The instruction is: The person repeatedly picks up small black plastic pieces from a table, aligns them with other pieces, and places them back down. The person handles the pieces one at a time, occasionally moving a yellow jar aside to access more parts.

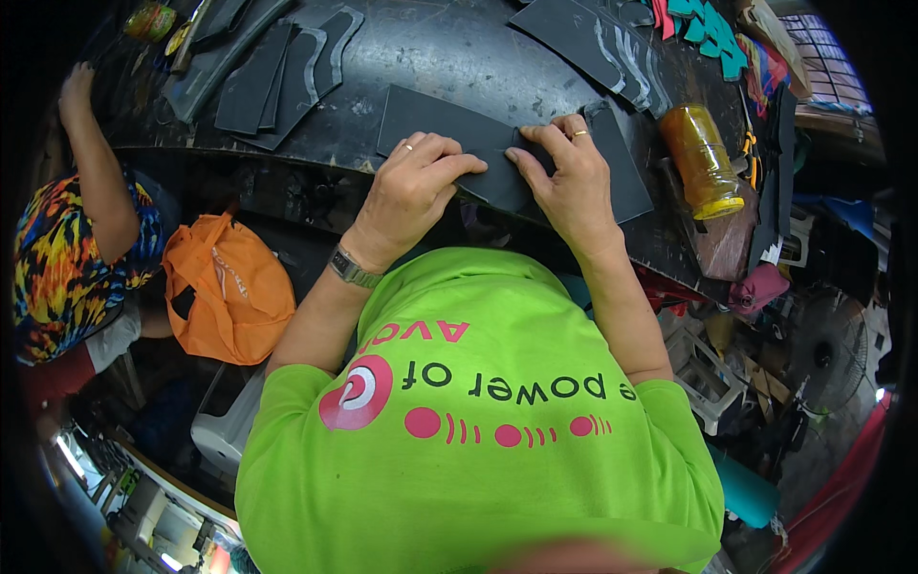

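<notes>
Bright green short-sleeved shirt (478, 430) with dark lettering and pink-red round marks printed across the cloth. Above the shirt's left sleeve, a metal-band wristwatch (352, 269) at the wrist. Further above, a thin ring on the left hand (413, 187); another ring on the right hand (571, 177).

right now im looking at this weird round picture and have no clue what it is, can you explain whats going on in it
There is one picture, taken by a wide fisheye camera worn on a person's head and looking down, so straight edges bend and the corners go black. The green shirt belongs to the wearer. No machine here: two bare hands. The left hand and right hand both press and grip a dark flat sheet at the edge of a dark worn worktable. More dark cut pieces lie farther back, and an amber plastic jar lies on the right. At left, another person's arm reaches to the table, beside an orange bag.
</notes>
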Tool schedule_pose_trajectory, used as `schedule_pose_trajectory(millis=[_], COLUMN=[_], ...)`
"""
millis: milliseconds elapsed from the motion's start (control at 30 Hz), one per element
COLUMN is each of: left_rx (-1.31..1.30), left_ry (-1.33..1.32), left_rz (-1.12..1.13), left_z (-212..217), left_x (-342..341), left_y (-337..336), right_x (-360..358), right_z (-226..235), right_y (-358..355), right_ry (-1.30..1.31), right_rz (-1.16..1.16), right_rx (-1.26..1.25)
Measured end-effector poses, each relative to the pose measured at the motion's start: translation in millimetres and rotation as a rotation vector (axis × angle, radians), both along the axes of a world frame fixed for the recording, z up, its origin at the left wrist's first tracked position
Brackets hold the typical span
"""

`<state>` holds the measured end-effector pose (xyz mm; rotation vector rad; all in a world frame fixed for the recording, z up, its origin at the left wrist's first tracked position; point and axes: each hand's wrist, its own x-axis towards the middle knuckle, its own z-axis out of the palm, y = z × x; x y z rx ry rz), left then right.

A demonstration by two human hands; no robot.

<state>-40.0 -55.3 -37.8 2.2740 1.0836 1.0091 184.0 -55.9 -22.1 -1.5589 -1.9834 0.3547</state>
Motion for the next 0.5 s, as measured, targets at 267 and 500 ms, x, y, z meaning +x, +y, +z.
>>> schedule_pose_trajectory(millis=[267,500], left_rx=[-0.157,-0.289], left_ry=[0.112,-0.079], left_rz=[-0.028,-0.025], left_z=[16,24], left_x=[1,-5], left_y=[8,13], right_x=[-12,-20], right_z=[4,-4], right_y=[-9,-24], right_ry=[0.191,0.247], right_rz=[0.013,0.286], right_rx=[0.013,0.078])
